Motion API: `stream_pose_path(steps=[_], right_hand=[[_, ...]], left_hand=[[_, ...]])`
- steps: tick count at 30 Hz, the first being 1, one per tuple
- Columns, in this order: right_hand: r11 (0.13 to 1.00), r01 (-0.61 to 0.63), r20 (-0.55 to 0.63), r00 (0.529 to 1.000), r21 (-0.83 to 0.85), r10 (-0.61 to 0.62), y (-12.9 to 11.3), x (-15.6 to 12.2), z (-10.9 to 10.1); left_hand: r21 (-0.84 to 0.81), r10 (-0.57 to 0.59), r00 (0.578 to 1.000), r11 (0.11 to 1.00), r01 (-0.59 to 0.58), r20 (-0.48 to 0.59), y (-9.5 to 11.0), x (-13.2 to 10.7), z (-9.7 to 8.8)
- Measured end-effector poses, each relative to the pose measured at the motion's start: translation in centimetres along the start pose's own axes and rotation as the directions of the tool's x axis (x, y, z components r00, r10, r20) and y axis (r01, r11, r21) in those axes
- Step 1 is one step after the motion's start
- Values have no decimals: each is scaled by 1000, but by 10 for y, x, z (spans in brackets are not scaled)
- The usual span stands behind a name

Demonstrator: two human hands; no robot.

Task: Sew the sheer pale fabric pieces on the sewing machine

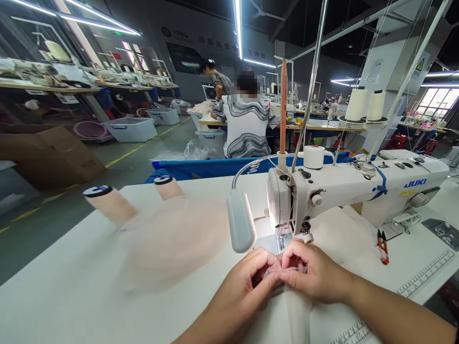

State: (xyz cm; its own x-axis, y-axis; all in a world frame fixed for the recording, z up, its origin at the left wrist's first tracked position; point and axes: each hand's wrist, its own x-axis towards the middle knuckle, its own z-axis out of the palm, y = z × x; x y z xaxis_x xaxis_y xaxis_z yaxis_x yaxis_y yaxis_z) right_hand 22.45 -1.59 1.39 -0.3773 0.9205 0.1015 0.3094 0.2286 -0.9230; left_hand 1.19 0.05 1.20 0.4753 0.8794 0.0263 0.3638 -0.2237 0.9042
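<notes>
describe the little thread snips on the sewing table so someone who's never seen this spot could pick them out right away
Start at the white sewing machine on the white table. Look at the tabletop just in front of its right-hand base, to the right of the right hand. The thread snips lie there alone, small, with red-orange handles and dark blades, the only brightly coloured tool on the table.

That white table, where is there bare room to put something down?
Bare table lies at the near left, bordered by the sheer fabric pile. It is crowded around the sewing machine, where both hands pinch fabric, and by the snips.
</notes>
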Motion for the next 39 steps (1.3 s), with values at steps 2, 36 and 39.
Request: stream_pose_path(steps=[2,36,39], right_hand=[[999,19,-2,1000,-30,-19,1,0,-1],[995,95,-54,994,19,-93,0,0,-3],[996,91,-49,995,-1,-91,0,-1,-3]], left_hand=[[-4,45,999,999,-45,12,-5,0,0],[-128,-75,996,988,82,52,5,-4,1],[-139,-103,994,985,107,34,5,-3,2]])
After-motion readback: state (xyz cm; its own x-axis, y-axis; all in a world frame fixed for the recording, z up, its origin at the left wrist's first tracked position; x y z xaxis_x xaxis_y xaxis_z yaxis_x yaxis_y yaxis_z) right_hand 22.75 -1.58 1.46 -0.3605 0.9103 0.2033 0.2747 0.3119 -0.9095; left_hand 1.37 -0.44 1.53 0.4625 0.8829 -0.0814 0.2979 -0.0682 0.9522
